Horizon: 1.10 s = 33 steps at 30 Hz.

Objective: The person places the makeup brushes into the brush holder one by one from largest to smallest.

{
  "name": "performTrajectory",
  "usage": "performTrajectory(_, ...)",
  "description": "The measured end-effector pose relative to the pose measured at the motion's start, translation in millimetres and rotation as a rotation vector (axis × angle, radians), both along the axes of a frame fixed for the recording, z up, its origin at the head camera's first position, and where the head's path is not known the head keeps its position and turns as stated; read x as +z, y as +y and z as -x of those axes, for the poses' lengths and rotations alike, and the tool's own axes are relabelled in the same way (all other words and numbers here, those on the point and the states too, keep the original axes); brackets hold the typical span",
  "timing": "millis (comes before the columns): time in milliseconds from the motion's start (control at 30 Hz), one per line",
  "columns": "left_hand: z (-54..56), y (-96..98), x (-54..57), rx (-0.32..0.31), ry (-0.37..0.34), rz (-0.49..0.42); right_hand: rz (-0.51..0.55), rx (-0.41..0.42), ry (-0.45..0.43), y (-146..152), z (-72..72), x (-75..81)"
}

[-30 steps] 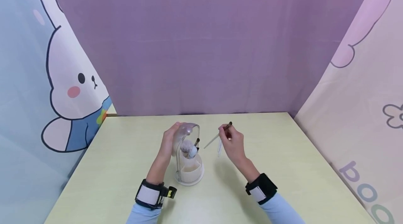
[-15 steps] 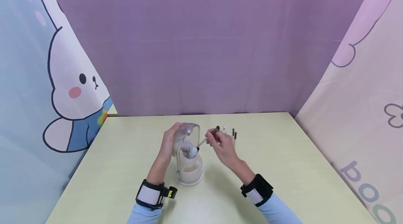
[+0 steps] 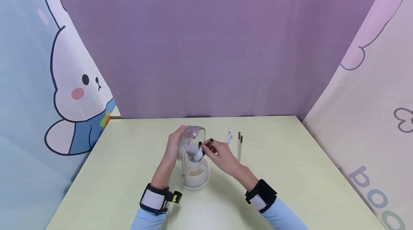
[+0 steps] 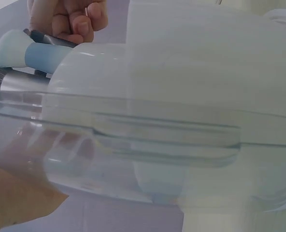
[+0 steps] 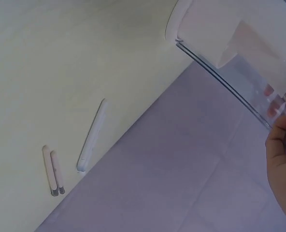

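A white round makeup brush holder [image 3: 195,179] with a clear domed cover [image 3: 185,140] stands on the table. My left hand [image 3: 172,147] grips that cover from its left side. In the holder's cup stand a fluffy grey brush [image 3: 191,148], a blue-and-white brush [image 4: 41,57] and a dark-tipped brush [image 3: 200,144]. My right hand [image 3: 222,156] pinches a slim makeup brush [image 3: 211,140] near its dark end, right at the cover's open side. The lower part of that brush is hidden behind the fingers. In the left wrist view, my right hand's curled fingers [image 4: 78,24] appear just beyond the blue-and-white brush.
Right of the holder, two slim brushes [image 5: 53,171] with pale handles and dark ends lie side by side. A white pen-like stick [image 5: 92,137] lies close to them. A purple cloth [image 3: 213,43] hangs behind the pale table [image 3: 129,165].
My right hand has carried the slim brush leftward to the holder and lowered it, uncovering the items lying on the table. My left hand stays on the cover.
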<state>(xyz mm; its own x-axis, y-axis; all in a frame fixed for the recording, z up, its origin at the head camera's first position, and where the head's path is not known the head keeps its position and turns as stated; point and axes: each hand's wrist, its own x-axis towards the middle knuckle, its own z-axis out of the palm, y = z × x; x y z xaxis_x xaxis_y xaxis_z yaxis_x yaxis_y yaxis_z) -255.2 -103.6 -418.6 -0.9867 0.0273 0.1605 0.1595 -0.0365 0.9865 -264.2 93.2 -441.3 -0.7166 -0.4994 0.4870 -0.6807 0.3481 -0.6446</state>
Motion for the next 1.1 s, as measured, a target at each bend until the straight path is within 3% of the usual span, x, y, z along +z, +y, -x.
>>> performTrajectory(167, 0.1, 0.5, -0.3, 0.003, -0.005, 0.004, 0.004, -0.012, 0.023, -1.2, -1.4, -1.9)
performTrajectory(733, -0.4, 1.6, -0.7, 0.020, -0.001, -0.023, 0.070, -0.105, -0.025, -0.9, -4.7, -0.4)
performTrajectory(900, 0.0, 1.2, -0.5, 0.030, 0.008, -0.021, 0.088, -0.076, -0.042, -2.0, -4.1, 1.0)
performTrajectory(1100, -0.3, 1.3, 0.0, 0.041, 0.017, -0.052, 0.037, -0.074, -0.062, -4.1, -5.5, 2.8)
